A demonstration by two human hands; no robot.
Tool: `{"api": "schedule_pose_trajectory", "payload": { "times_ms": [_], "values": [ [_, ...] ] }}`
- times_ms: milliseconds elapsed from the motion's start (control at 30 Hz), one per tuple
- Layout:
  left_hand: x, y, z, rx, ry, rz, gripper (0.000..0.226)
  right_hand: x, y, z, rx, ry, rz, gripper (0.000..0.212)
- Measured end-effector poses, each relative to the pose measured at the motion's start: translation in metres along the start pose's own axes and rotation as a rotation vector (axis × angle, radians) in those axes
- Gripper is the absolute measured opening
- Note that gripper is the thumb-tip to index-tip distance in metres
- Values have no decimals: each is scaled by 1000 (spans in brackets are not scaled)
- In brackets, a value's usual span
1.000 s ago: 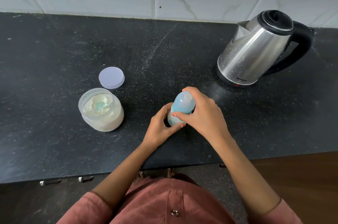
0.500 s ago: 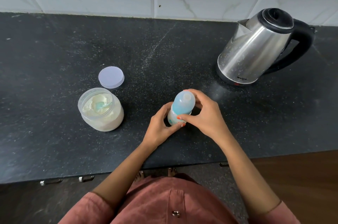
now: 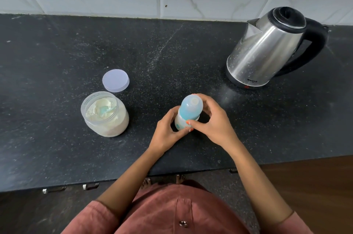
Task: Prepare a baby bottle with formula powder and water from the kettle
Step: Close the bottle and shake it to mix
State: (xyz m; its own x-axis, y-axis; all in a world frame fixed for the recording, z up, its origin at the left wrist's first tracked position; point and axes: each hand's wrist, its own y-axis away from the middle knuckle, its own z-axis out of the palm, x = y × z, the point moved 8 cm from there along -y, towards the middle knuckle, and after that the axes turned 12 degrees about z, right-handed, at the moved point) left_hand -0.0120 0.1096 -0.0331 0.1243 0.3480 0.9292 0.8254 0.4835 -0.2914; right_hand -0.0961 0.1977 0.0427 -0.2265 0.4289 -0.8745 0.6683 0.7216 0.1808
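Head view: the bottle stood on the worktop. The left hand clamped its base to steady it, and the right hand gripped the cap, probably for unscrewing.

The kettle bears a small dark brand word near its base, too blurred to read.
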Motion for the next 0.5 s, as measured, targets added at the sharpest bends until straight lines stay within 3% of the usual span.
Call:
{"api": "schedule_pose_trajectory", "payload": {
  "times_ms": [67,167,367,500],
  "values": [
    [1,0,-1,6,-1,4,62,0,-2,0,111,53,1,56],
    [2,0,-1,13,-8,10,61,2,-4,5,165,101,40,63],
    [1,0,-1,8,-1,1,59,0,2,8,-104,-18,-13,74],
    [0,0,0,9,0,-6,61,2,0,4,-56,-25,-12,70]
  ]
}}
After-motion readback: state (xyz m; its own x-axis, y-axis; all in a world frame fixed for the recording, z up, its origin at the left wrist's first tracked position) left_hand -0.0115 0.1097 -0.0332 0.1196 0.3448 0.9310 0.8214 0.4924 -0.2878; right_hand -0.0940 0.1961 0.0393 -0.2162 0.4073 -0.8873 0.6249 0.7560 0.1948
